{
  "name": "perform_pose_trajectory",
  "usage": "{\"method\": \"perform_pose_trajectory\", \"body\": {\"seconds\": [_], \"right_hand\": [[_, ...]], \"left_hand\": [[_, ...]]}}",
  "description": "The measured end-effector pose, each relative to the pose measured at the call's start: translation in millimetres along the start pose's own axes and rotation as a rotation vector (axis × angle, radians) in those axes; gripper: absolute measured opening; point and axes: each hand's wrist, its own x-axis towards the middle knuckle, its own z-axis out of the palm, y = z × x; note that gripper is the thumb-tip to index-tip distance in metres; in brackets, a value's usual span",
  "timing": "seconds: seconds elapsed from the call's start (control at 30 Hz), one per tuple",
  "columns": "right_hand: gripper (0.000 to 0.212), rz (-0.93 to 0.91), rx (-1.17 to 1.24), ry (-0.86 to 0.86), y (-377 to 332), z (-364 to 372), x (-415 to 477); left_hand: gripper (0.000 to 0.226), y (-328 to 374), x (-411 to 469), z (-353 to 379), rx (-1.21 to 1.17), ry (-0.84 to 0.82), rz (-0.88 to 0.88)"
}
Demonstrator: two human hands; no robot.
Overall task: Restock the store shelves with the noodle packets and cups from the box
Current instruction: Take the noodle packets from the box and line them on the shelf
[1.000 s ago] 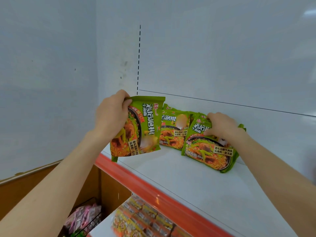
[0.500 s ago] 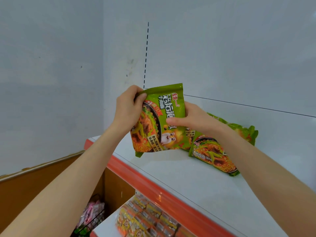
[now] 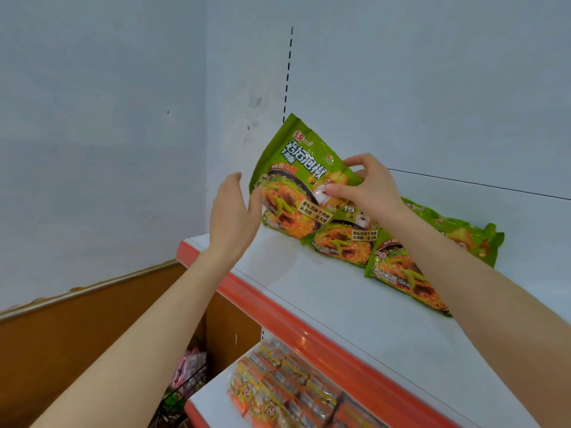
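The green noodle packet point(image 3: 301, 180) stands tilted on the white shelf point(image 3: 340, 298), its lower edge resting on the shelf surface and its top leaning away to the left of the shelf's back panel. The right hand point(image 3: 367, 188) pinches the packet's right edge between thumb and fingertips, which looks meant to steady it upright and face its printed front outward. The left hand point(image 3: 234, 211) is spread, palm turned toward the packet's left edge; whether it touches the wrapper I cannot tell, but it seems ready to square that side. Just right of the held packet, 2 more green packets point(image 3: 343, 242) lie overlapping on the same shelf, propped toward the back panel, so this one likely extends that row to the left. Below the shelf's orange front strip point(image 3: 309, 316), a lower shelf carries orange and yellow packs point(image 3: 287, 384). No box shows here.
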Motion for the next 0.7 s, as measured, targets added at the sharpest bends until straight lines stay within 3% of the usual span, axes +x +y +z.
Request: {"method": "perform_pose_trajectory", "body": {"seconds": [0.17, 0.23, 0.5, 0.7], "right_hand": [[0.052, -0.07, -0.217, 0.003, 3.7, 32.8, 38.0], [0.053, -0.051, -0.281, -0.033, 7.6, 50.7, 52.1], [0.057, 0.033, -0.448, -0.15, 32.5, 102.6, 74.4], [0.042, -0.03, -0.748, -0.131, 39.7, 107.4, 74.2]], "left_hand": [[0.045, -44.2, -36.5, 7.5, 0.426, -0.537, 0.152], [0.041, -50.3, -44.8, 11.5, 0.479, -0.649, 0.154], [0.059, -61.4, -48.3, 16.3, 0.47, -0.636, 0.219], [0.063, -64.6, -49.5, 18.7, 0.441, -0.599, 0.235]]}}
